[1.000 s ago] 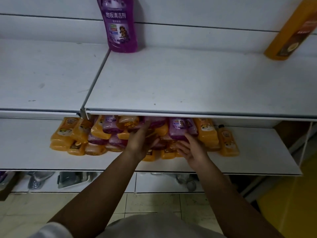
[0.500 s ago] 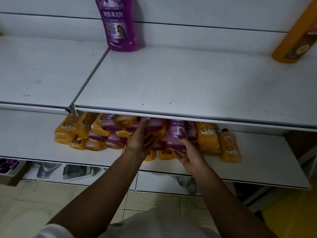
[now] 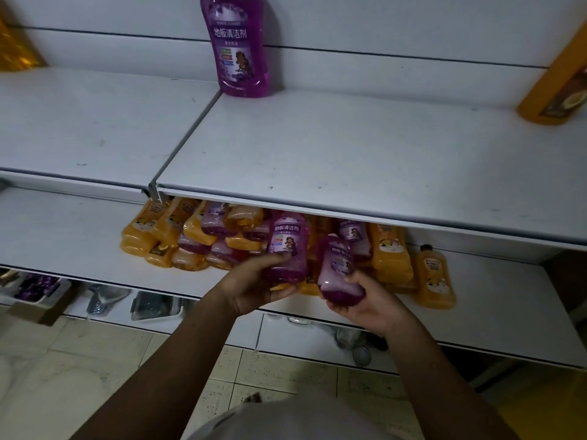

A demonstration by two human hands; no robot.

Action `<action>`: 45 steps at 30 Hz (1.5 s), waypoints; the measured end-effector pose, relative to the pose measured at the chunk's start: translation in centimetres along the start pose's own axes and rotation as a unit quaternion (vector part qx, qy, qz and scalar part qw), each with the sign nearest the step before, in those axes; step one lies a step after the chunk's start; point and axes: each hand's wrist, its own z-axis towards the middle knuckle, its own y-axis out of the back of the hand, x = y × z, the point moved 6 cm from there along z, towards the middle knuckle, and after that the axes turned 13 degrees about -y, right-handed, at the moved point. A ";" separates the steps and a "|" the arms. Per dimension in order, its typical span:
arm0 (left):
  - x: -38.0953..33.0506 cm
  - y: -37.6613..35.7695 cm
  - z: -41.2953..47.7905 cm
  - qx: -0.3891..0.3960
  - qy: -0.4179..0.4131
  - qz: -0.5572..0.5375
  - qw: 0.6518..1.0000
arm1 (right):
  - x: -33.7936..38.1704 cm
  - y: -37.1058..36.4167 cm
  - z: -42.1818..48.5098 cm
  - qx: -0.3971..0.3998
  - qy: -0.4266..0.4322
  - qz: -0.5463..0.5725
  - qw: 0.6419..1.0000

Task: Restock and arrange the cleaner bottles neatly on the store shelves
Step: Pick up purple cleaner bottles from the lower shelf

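You face white metal store shelving (image 3: 349, 147) with a pale tiled floor (image 3: 79, 360) beneath it. The landmark is the tall purple plastic cleaner bottle (image 3: 239, 49) standing upright at the back of the upper shelf board, close to the seam between two boards; the board in front of it shows scuffs and specks.

Below that bottle, on the lower white shelf (image 3: 63, 236), lies a jumbled heap of orange and purple cleaner bottles (image 3: 178, 236), stacked on their sides. Down and slightly right of the landmark, your left hand (image 3: 251, 287) is wrapped around the base of a dark purple labelled bottle (image 3: 287, 246). Your right hand (image 3: 371, 303) cups and grips the base of a paler purple bottle (image 3: 338, 271) just beside it. Both bottles are held at the front of the heap.

The upper board hides the back of the heap and the necks of most bottles. Lower right of the landmark, a single orange bottle with a black cap (image 3: 433, 277) sits apart; whether it stands or lies is unclear. Far right, an orange bottle (image 3: 559, 87) is cut off by the frame edge, and far left a gold object (image 3: 16, 49) is only partly visible. The packaged goods (image 3: 155, 308) on the bottom level are too dim to identify.
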 end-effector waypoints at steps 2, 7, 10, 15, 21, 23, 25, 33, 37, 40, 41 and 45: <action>-0.1 -0.1 0.2 -0.008 -0.011 0.040 0.999 | -0.2 0.3 0.0 0.005 0.004 -0.019 1.000; 0.1 0.2 -0.1 -0.007 -0.052 0.130 0.990 | -0.5 0.1 -0.7 0.012 0.040 -0.063 0.997; 0.5 0.3 -0.8 0.016 -0.098 0.156 0.983 | -0.3 0.8 -0.9 -0.007 0.083 -0.086 0.993; 0.7 1.0 -2.9 0.012 -0.174 0.209 0.962 | 1.0 0.7 -2.3 -0.033 0.168 -0.190 0.967; -0.1 3.9 -8.5 -0.101 -0.248 0.215 0.939 | 0.8 -4.2 -5.4 -0.008 0.266 -0.318 0.910; -1.3 5.1 -11.6 -0.147 -0.274 0.215 0.926 | 0.0 -6.5 -5.6 0.033 0.281 -0.350 0.893; -2.5 6.3 -14.9 -0.189 -0.300 0.220 0.909 | -1.1 -9.0 -5.7 0.070 0.290 -0.380 0.876; -7.0 8.4 -25.3 -0.298 -0.398 0.242 0.833 | -5.5 -17.9 -9.0 0.185 0.322 -0.432 0.822; -10.8 7.4 -28.0 -0.294 -0.436 0.268 0.807 | -5.2 -21.8 -13.8 0.208 0.368 -0.408 0.809; -15.2 6.0 -28.7 -0.272 -0.476 0.268 0.792 | -3.1 -24.7 -17.5 0.209 0.408 -0.371 0.808; -16.9 5.2 -28.7 -0.253 -0.490 0.271 0.789 | -2.1 -25.5 -18.8 0.207 0.425 -0.358 0.805; -23.9 1.2 -26.4 -0.151 -0.534 0.285 0.781 | 3.6 -28.3 -22.7 0.143 0.511 -0.348 0.773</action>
